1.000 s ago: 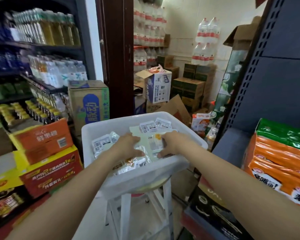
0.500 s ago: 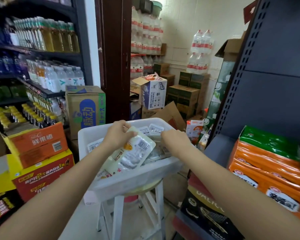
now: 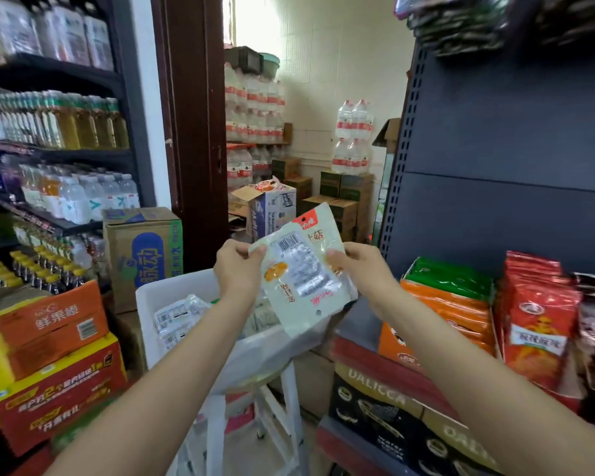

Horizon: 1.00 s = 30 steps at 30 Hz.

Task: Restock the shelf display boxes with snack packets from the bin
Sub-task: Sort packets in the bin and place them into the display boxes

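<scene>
Shop aisle w/ drink shelves one side, a dark snack shelf [image 3: 495, 214] the other, stockroom cartons behind. Both hands are up above the white bin [image 3: 193, 297], which sits on a white stool [image 3: 282, 407]. Left hand [image 3: 236, 273] pinches the top-left corner of the snack packets [image 3: 299, 273]; right hand [image 3: 361, 269] grips the opposite edge, fingers curled round it. Looks like two packets fanned together, barcode side facing me, though motion blur makes the count unsure. More packets lie in the bin just below the left fingers.

Display boxes w/ orange and green packs [image 3: 447, 304] stand just beyond the right fingers, red packs [image 3: 536, 321] further out that way.

Step in hand, I'd say: squaring up the bundle before carrying it to the shelf. To do it well: align edges while both hands hold, flip printed face outward, keep thumbs off the seal, then slide in upright behind matching stock, not on top.
</scene>
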Tool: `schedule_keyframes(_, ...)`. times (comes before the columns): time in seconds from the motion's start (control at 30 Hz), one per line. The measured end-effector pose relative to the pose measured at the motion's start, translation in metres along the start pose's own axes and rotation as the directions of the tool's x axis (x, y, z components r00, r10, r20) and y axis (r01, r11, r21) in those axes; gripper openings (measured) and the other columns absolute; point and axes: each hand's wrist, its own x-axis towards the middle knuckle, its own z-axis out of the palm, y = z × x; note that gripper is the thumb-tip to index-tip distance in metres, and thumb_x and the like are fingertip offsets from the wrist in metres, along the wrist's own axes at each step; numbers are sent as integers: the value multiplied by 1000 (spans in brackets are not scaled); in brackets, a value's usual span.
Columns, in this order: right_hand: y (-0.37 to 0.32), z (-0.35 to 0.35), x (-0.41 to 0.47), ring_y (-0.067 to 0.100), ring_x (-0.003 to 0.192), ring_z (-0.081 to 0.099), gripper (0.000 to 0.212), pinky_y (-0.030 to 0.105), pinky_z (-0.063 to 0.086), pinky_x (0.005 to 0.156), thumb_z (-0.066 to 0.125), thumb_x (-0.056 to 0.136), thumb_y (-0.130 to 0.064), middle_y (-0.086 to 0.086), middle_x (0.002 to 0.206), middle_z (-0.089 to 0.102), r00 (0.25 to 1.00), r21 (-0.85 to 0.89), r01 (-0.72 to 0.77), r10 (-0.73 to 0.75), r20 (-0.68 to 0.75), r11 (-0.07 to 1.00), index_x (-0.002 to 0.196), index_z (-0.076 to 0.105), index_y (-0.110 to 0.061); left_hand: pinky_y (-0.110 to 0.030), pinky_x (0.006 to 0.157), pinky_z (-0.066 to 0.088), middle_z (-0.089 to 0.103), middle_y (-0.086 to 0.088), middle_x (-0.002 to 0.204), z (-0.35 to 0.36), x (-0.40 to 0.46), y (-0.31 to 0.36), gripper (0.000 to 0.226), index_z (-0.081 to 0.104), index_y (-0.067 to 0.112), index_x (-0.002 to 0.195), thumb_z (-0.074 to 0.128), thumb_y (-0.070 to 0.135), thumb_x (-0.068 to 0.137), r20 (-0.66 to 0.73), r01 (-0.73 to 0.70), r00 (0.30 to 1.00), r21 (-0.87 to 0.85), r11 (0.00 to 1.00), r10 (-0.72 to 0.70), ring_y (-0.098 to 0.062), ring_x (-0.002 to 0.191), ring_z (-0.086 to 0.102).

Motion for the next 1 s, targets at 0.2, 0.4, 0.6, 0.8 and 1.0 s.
schedule_keyframes(0.2,-7,-59,-48,20,79,70,13,36,59,69,69,83,-10,3,92,70,990,-89,-91,80,-115,992,94,65,-15,-28,68,48,58,0,93,38,-56,39,10,51,14,95,59,11,89,172,-232,959,15,973,226,-19,91,56)
schedule_keyframes(0.4,-6,-135,-85,21,73,70,18,34,57,51,67,86,-9,7,92,71,938,89,-166,185,-294,982,104,64,-9,-36,113,7,28,-7,153,64,-107,45,78,32,27,144,66,-1,80,775,-977,112,-27,211,622,-28,143,21)
schedule_keyframes(0.6,6,-182,-105,20,67,69,17,33,59,58,54,96,-19,9,84,72,890,179,-195,251,-382,964,96,66,-6,-19,110,20,36,2,149,97,-144,73,46,42,26,140,51,16,96,831,-965,99,-53,257,547,-14,137,35)
schedule_keyframes(0.8,10,-218,-123,6,74,61,18,16,46,53,45,100,-20,-2,89,65,844,100,-92,131,-520,991,104,61,-12,-38,78,56,71,2,105,101,-160,84,29,64,18,119,61,20,91,636,-671,500,-144,727,587,-13,90,67)
schedule_keyframes(1.0,6,-219,-143,10,85,67,20,23,53,68,44,100,-17,-5,96,70,889,217,-17,115,-444,976,101,63,-20,-42,86,55,68,-2,114,114,-192,105,22,63,16,108,64,25,88,640,-296,694,-163,941,329,-15,100,64)
